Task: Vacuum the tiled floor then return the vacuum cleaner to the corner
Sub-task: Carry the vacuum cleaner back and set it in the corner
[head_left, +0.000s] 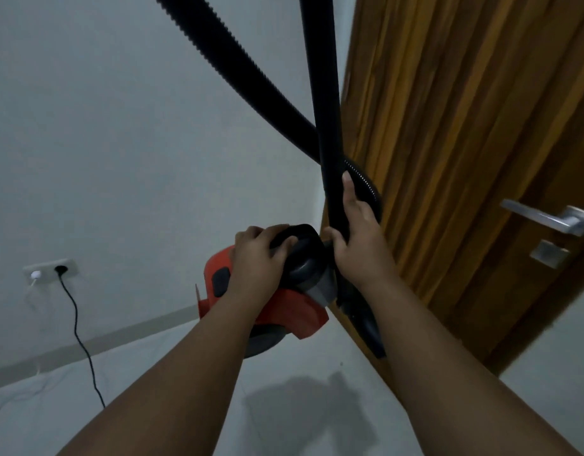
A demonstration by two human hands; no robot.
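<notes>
left hand [262,250] grips vacuum cleaner [284,302] handle.

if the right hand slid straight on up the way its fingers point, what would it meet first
The right hand points up along the black wand it grips; first it would likely meet the ribbed hose crossing the wand just above, though depth is unclear.

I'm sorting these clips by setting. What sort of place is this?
Probably a room in a home: a wooden door with a lever handle, a wall socket with plugs in it, and pale floor tiles.
</notes>
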